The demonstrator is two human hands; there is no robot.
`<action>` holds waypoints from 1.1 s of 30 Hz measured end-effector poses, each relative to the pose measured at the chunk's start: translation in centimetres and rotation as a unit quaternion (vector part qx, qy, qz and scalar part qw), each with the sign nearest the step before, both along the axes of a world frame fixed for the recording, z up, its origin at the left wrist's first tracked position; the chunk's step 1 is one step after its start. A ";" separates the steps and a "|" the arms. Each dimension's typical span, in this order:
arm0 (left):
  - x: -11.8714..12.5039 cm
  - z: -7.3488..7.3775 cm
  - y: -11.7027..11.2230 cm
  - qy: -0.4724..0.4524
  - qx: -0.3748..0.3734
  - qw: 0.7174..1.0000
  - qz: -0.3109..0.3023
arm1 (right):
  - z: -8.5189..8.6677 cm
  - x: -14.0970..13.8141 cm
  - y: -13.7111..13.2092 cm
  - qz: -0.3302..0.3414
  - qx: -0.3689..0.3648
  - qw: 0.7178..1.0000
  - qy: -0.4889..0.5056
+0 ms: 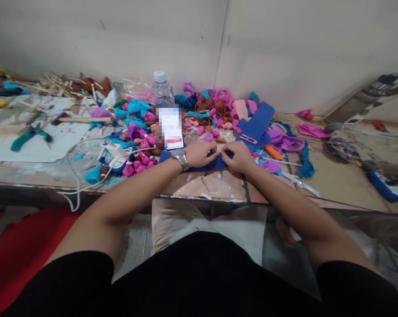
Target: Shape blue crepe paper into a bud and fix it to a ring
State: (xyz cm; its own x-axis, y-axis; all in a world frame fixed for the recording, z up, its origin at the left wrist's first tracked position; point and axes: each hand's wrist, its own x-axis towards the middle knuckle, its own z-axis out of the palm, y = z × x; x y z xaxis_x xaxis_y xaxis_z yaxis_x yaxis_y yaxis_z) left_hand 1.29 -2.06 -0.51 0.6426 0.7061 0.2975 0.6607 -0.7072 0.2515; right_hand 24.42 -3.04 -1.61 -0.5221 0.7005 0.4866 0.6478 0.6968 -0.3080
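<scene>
On the near side of the workbench (pixel 218 187) a dark blue strip of paper or cloth (pixel 215 165) lies under both hands. My left hand (pixel 200 154), below a metal wristwatch, has its fingers pinched at the strip's upper edge. Close beside it, fingertips almost meeting, my right hand (pixel 239 156) pinches the same strip with curled fingers. What exactly sits between the fingertips is too small to make out. More folded blue material (pixel 258 121) lies beyond the right hand, with a slim pink tool (pixel 248 139) on it. Right of that hand is an orange object (pixel 273 152).
A lit phone (pixel 170 127) leans before a clear bottle (pixel 163 91), amid crumpled coloured paper pieces (pixel 141 154). Leftward are a white cable with plug (pixel 117 152), a hammer (pixel 86 119) and green-handled pliers (pixel 27 138). Scissors (pixel 301 182) and a blue-based tool (pixel 385 185) lie rightward.
</scene>
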 end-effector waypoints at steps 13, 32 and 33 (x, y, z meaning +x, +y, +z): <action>0.1 0.0 0.0 0.023 0.006 0.999 0.023 | 0.0 0.1 0.0 -0.009 0.010 1.000 -0.024; 0.1 0.4 -0.1 -0.006 -0.015 1.000 0.006 | 0.1 -0.1 -0.1 -0.012 0.000 1.000 -0.024; 0.1 0.4 -0.1 -0.010 -0.016 1.000 0.008 | 0.1 -0.1 -0.1 -0.013 -0.001 1.000 -0.024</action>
State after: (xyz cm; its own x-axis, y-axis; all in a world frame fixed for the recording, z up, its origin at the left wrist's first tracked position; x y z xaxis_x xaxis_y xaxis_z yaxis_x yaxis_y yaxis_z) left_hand 1.35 -2.15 -0.15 0.6253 0.7254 0.2878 0.6660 -0.6883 0.2876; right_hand 24.32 -3.16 -1.56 -0.5267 0.7146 0.4603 0.6799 0.6792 -0.2765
